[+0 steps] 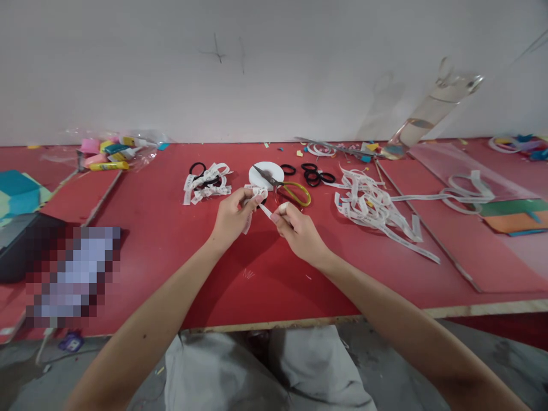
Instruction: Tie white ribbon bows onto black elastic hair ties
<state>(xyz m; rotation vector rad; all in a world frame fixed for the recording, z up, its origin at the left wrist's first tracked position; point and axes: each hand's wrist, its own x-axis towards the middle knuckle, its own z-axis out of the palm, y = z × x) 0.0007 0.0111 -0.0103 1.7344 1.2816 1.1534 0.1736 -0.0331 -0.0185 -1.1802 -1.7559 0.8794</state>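
My left hand (233, 218) pinches a bunched white printed ribbon (266, 210) at a black ring, mostly hidden by the fingers. The ribbon's strip runs taut to my right hand (301, 233), whose thumb and forefinger are closed on it. Just beyond both hands, scissors (291, 190) with yellow handles lie with their blades over a white disc (262, 166). To the left is a small pile of black rings with ribbon bows (209, 181). Several bare black rings (313, 176) lie to the right of the disc.
A tangled heap of white ribbon (368, 202) spreads over the red table (257, 285) at right. Behind it stands a tilted clear bottle (423, 123) against the wall. A plastic bag of colourful items (115, 151) lies back left; a dark box (25, 245) sits front left.
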